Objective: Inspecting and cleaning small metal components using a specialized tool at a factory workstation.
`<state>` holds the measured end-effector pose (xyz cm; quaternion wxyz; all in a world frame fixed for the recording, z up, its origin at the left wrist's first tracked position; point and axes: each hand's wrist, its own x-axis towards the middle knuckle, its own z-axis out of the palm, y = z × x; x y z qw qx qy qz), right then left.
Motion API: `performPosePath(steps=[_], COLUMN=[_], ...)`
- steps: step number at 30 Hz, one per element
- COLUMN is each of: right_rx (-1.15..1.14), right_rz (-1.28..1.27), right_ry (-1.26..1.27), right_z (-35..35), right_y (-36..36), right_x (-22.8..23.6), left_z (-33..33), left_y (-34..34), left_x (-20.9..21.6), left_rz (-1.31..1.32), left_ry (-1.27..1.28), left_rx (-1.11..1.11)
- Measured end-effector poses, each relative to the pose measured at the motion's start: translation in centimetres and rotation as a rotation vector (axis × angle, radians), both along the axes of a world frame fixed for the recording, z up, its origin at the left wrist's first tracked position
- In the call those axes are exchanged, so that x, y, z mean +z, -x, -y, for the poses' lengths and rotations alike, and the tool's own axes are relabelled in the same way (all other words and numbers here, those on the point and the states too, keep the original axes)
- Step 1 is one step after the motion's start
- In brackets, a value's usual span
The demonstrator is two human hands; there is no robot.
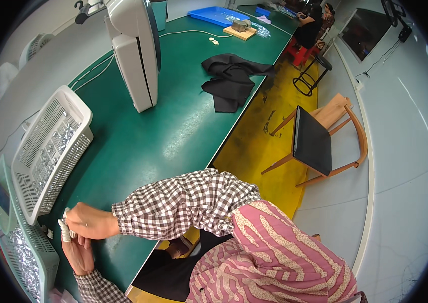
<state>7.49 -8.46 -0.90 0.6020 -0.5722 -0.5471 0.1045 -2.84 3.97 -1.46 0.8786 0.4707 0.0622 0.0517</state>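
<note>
My right hand (pixel 91 221) and my left hand (pixel 78 257) meet at the lower left, over the green table. Both are closed, fingertips pressed together, with white covers on some fingertips. Whatever they pinch is too small or too hidden to make out. Just beyond them stands a white plastic basket (pixel 75 151) with small shiny metallic-looking pieces and a divided tray inside. A pale green basket (pixel 47 260) full of similar shiny pieces is close to the left of my hands. Checked sleeves cover both my forearms.
On the green table (pixel 183 136) stand a tall white-grey device (pixel 135 70) and, farther off, a crumpled black cloth (pixel 231 81). A blue tray (pixel 209 15) and a wooden board (pixel 242 34) lie at the far end. A chair (pixel 312 141) and a stool (pixel 305 83) stand right; people sit beyond.
</note>
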Motion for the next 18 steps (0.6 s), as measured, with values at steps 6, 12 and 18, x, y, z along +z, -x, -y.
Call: performPosePath(steps=[6, 12, 18], right_rx=[0.207, -0.023, -0.044], right_rz=[-0.441, 0.564, 0.983], right_ry=[-0.004, -0.005, -0.06], right_z=[0.3, 1.6, 1.2], right_y=[-1.0, -2.3, -2.8], right_x=[0.5, 0.4, 0.3], left_z=[6.0, 1.7, -0.2], left_y=[-2.2, -0.9, 1.0], left_x=[3.6, 0.8, 0.6], left_rz=[-0.209, -0.11, -0.045], left_ry=[-0.015, 0.132, 0.077], left_rx=[0.59, 0.319, 0.016])
